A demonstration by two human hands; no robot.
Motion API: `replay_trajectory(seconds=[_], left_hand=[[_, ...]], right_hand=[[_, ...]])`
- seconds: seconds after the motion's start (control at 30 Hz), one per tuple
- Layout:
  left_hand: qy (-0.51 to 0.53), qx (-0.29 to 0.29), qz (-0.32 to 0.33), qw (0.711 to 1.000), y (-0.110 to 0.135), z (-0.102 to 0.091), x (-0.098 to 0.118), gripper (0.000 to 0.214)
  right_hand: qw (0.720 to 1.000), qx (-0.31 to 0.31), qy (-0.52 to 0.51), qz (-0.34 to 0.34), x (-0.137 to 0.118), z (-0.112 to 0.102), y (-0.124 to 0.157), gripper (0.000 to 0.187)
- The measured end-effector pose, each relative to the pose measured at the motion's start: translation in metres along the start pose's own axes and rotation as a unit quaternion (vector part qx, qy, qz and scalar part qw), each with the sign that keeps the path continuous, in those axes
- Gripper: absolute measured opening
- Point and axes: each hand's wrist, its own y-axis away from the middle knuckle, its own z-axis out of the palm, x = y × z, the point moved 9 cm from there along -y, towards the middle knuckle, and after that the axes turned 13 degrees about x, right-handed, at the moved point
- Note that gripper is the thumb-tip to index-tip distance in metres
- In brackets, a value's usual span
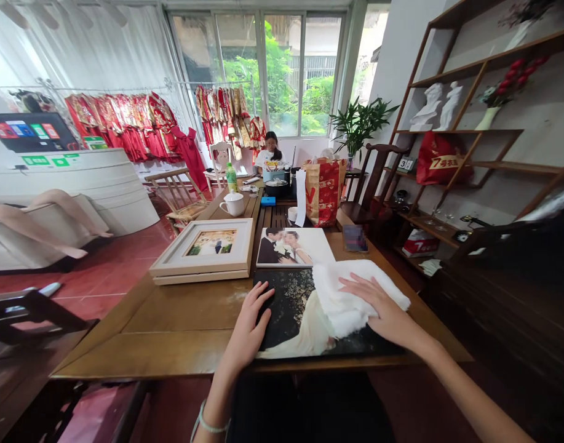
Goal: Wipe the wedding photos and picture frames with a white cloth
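Note:
A dark photo panel [286, 307] with a pale gown printed on it lies flat at the near edge of the wooden table [180, 317]. My left hand [254, 320] rests on its left edge, fingers stretched out and holding nothing. Over the panel's right part is spread a white cloth [341, 283], bunched and fluffy. My right hand [378, 304] lies on the cloth with its fingers extended, pressing it flat against the panel rather than wrapping round it. The panel's upper right is hidden under the cloth.
Beyond the panel lie a couple's photo print [288, 249] and stacked framed pictures [208, 246]. A white mug [232, 203], a green-capped bottle [230, 178] and a red paper bag [325, 191] stand farther back. A person [269, 157] sits at the far end.

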Motion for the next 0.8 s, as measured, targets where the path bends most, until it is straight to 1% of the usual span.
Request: replay_trajectory(seconds=[0.1,0.2,0.27,0.33,0.4,0.47,0.5,0.6,0.67,0.73,0.8], left_hand=[[0.0,0.001,0.001,1.0,0.0,0.0,0.001,0.036],[0.001,0.003,0.005,1.0,-0.001,-0.001,0.002,0.036],[0.003,0.004,0.008,1.0,-0.001,-0.001,0.002,0.036],[0.005,0.006,0.009,1.0,-0.001,-0.001,0.001,0.036],[0.005,0.007,0.009,1.0,-0.001,-0.002,-0.001,0.036],[0.006,0.009,0.011,1.0,-0.001,-0.002,-0.001,0.036],[0.007,0.01,0.013,1.0,-0.001,-0.001,-0.001,0.036],[0.009,0.008,0.012,1.0,0.0,-0.001,-0.001,0.036],[0.009,0.006,0.009,1.0,0.0,0.0,0.0,0.036],[0.007,0.004,0.006,1.0,0.0,0.0,0.0,0.037],[0.004,0.002,0.004,1.0,0.0,0.0,0.0,0.037]], right_hand=[[1.0,-0.024,0.01,-0.011,-0.024,-0.005,0.043,0.079],[0.999,-0.052,0.002,-0.015,-0.04,-0.009,0.08,0.084],[0.997,-0.071,-0.013,-0.019,-0.043,-0.013,0.093,0.086],[0.995,-0.091,-0.036,-0.024,-0.042,-0.016,0.092,0.083],[0.992,-0.106,-0.059,-0.026,-0.036,-0.019,0.076,0.073],[0.992,-0.105,-0.069,-0.028,-0.027,-0.02,0.048,0.062],[0.993,-0.099,-0.066,-0.028,-0.021,-0.02,0.031,0.06],[0.996,-0.07,-0.049,-0.033,-0.004,-0.013,-0.018,0.062],[0.997,-0.052,-0.041,-0.032,0.005,-0.005,-0.044,0.063],[0.998,-0.036,-0.034,-0.026,0.011,0.001,-0.059,0.062],[0.999,-0.021,-0.023,-0.018,0.012,0.005,-0.064,0.062]])
